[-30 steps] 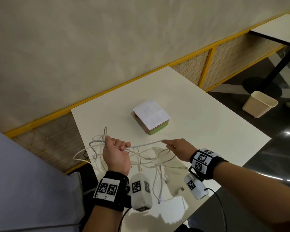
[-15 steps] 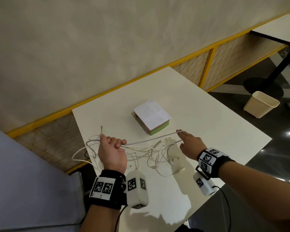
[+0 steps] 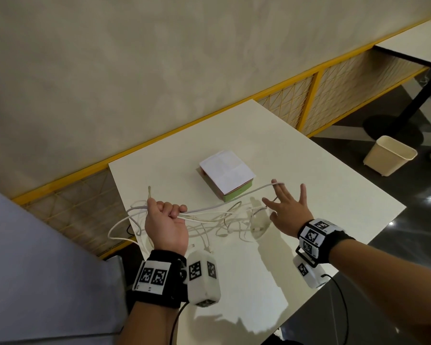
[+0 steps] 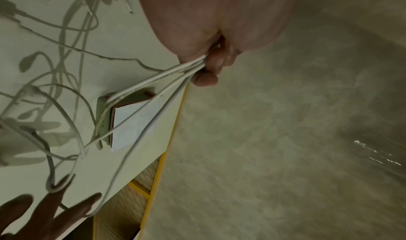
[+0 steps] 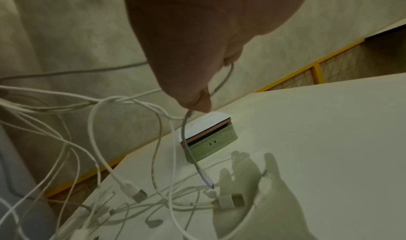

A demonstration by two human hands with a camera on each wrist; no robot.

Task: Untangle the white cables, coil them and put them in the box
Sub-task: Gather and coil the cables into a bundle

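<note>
on table point(image 3: 309, 175) | box point(image 3: 230, 179) lidded (contents hidden) | left hand point(image 3: 166, 224) fists cables point(image 3: 217, 215) | right hand point(image 3: 288, 211) splayed

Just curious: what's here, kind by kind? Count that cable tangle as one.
Tables: 2
Box: 1
Cable tangle: 1, strands too knotted to count
Waste bin: 1
Hands: 2, left hand, right hand
Total: 7

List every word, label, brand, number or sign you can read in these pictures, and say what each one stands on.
No readable text.
Wristbands and wrist cameras: black-and-white square code markers only.
White sheet on the box: fold lines, no print visible.
White cables, table, bin: unmarked.
</note>
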